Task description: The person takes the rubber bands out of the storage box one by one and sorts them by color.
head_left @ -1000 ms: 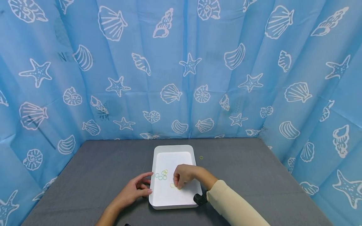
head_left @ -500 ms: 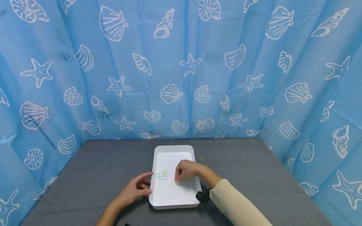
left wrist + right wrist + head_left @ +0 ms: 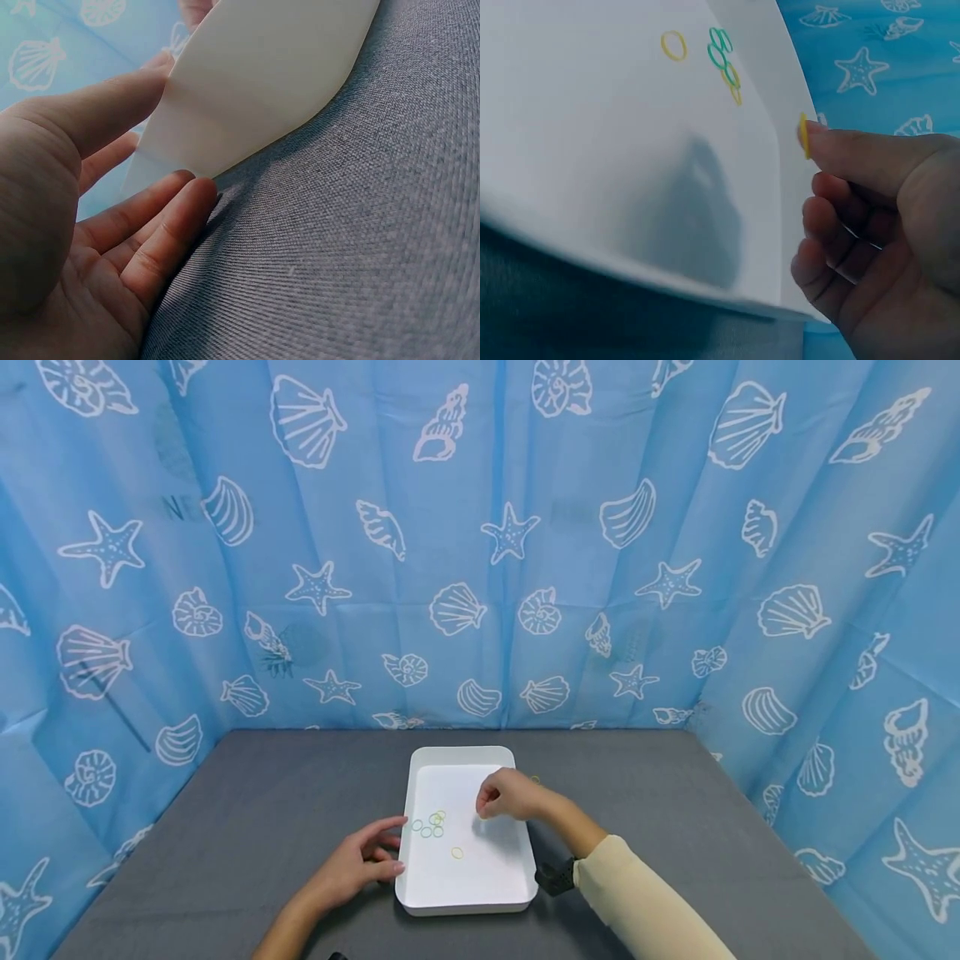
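My right hand (image 3: 510, 795) hovers over the right side of a white tray (image 3: 465, 908), pinching a small yellow rubber band (image 3: 805, 136) between thumb and fingertip. The other fingers curl loosely beneath. Several thin green bands (image 3: 709, 56) and yellow ones lie bunched on the tray floor at its left. One yellow band (image 3: 663, 45) lies apart from them, closer to the tray's middle. My left hand (image 3: 348, 867) is at the tray's left wall, its thumb and fingers spread along it. In the left wrist view fingertips (image 3: 199, 191) touch the tray's outer side.
Grey cloth (image 3: 300, 793) covers the table under the tray. Another yellow band (image 3: 535, 779) lies on the cloth beyond the tray's right edge, partly behind my right hand. A blue curtain (image 3: 480, 652) with white shell prints stands at the back and sides.
My right hand has risen from the tray floor and moved back and to the right, carrying the yellow rubber band. The left hand stays at the tray's left wall.
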{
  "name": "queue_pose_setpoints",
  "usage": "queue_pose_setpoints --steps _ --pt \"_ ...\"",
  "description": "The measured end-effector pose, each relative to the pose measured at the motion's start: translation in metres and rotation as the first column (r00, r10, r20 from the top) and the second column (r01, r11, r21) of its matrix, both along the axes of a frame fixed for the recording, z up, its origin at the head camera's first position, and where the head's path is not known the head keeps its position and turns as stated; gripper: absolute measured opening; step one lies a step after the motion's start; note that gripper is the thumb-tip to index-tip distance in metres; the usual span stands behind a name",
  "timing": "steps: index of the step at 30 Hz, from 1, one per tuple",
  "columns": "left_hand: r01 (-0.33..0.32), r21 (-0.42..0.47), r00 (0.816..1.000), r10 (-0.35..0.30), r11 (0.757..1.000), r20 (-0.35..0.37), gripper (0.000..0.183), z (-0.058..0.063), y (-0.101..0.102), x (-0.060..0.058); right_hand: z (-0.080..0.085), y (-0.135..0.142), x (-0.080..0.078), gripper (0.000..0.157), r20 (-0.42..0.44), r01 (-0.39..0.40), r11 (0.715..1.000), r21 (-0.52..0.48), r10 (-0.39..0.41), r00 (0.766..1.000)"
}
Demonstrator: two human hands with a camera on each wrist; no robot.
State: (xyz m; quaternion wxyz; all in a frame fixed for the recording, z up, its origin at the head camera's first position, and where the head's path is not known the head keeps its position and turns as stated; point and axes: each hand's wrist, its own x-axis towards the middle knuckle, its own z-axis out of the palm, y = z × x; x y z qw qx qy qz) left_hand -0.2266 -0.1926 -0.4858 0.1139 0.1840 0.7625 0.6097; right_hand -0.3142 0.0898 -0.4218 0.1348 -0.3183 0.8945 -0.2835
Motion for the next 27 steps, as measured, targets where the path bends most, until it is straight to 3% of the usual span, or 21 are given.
queue_pose_setpoints --steps 6,9,17,27 --pt "0.024 0.011 1.0 -0.024 1.0 -0.006 0.06 0.016 0.005 0.01 -0.001 0.012 0.0 0.006 -0.042 0.048 0.996 -0.069 -0.051 0.998" --pt "0.025 0.001 1.0 -0.025 1.0 -0.008 0.06 0.018 0.005 0.011 -0.001 0.017 0.001 0.005 -0.062 0.087 0.991 -0.1 -0.093 0.994" --pt "0.008 -0.002 1.0 -0.008 1.0 -0.011 0.06 0.0 0.001 -0.001 -0.005 0.03 0.0 0.005 -0.172 0.18 0.965 -0.19 -0.213 0.962" --pt "-0.012 -0.022 1.0 0.012 1.0 -0.015 0.06 -0.006 -0.001 -0.003 -0.015 0.042 -0.003 0.005 -0.146 0.346 0.878 -0.33 -0.409 0.901"
